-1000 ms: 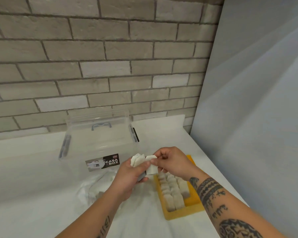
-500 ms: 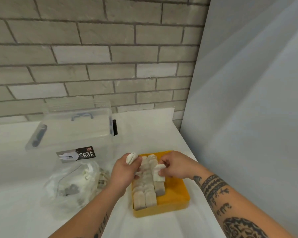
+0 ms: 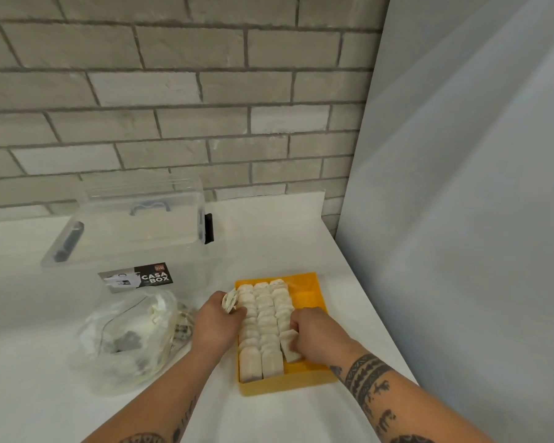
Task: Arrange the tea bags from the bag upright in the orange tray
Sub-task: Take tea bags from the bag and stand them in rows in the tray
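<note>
The orange tray [image 3: 307, 292] sits on the white counter with three rows of white tea bags [image 3: 264, 318] standing upright in it. My right hand [image 3: 314, 337] pinches one tea bag [image 3: 290, 345] at the near end of the right row, inside the tray. My left hand [image 3: 215, 324] rests at the tray's left edge and grips a small bunch of tea bags [image 3: 230, 301]. A clear plastic bag [image 3: 125, 340] with more tea bags lies on the counter to the left.
A clear lidded storage box [image 3: 131, 238] labelled CASA BOX stands behind the bag. A brick wall [image 3: 173, 107] runs along the back. A grey panel [image 3: 461, 219] closes off the right side next to the tray.
My right hand has carried its tea bag down into the tray, to the near end of the right row. My left hand has dropped to the tray's left edge with its bunch.
</note>
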